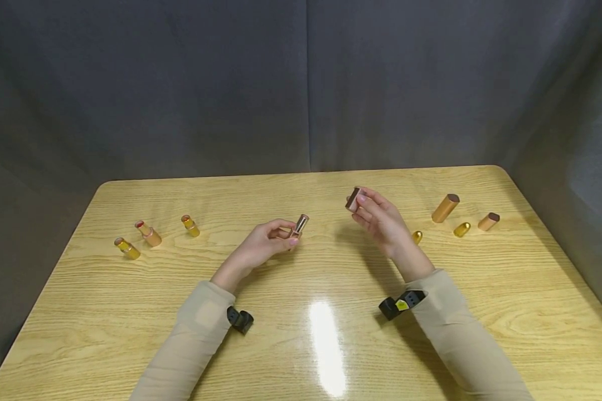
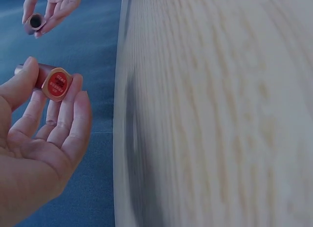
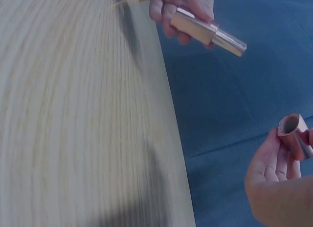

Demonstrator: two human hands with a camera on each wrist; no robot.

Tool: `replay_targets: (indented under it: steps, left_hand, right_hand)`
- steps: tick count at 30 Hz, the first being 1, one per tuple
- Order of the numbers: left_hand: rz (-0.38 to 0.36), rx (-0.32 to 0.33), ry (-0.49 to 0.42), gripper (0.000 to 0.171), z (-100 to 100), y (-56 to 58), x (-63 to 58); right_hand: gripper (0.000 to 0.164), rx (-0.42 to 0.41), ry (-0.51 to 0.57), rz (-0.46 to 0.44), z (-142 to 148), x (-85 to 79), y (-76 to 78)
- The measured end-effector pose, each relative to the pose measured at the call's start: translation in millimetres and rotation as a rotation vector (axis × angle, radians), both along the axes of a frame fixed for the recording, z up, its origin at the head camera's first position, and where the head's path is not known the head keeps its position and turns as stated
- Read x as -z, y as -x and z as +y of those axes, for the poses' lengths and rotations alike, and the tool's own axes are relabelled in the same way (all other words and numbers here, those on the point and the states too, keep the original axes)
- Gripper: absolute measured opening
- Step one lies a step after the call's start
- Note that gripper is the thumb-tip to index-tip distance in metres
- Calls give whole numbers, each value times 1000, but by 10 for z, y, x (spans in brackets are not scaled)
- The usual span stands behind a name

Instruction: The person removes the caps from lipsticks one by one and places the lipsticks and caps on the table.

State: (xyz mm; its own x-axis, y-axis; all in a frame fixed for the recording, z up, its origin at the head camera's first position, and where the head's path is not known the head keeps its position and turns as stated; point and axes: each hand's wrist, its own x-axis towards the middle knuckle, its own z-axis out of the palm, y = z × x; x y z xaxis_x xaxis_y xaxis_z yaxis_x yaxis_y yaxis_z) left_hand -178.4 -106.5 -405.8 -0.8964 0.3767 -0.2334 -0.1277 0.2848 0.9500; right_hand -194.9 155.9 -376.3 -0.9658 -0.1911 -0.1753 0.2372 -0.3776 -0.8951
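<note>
My left hand (image 1: 262, 245) pinches a rose-gold lipstick (image 1: 301, 224) between thumb and fingers above the middle of the table. Its silver inner tube points up and away, and in the left wrist view the lipstick base (image 2: 57, 86) shows a round red label. Farther right, my right hand (image 1: 383, 224) grips a rose-gold lipstick cap (image 1: 353, 199) with thumb and fingers. The hollow mouth of the cap (image 3: 292, 124) is visible in the right wrist view. Cap and lipstick are apart, both held above the wood.
Left on the wooden table (image 1: 261, 356) stand uncapped lipsticks: a gold one (image 1: 127, 249), a pink one (image 1: 149, 233) and another gold one (image 1: 190, 226). At right are a tall copper cap (image 1: 445, 209), a gold cap (image 1: 462, 229), a shorter copper cap (image 1: 489, 222) and a partly hidden gold cap (image 1: 417, 237).
</note>
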Motion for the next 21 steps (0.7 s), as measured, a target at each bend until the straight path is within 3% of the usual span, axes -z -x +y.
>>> replay_targets:
  steps: [12, 21]
  left_hand:
    - [1, -31, 2, 42, -98, 4, -37]
    - [20, -31, 15, 44, -210, 15, -65]
  right_hand:
    - [18, 101, -44, 36, 197, 3, 73]
    - [14, 145, -147, 64, 357, 39, 109]
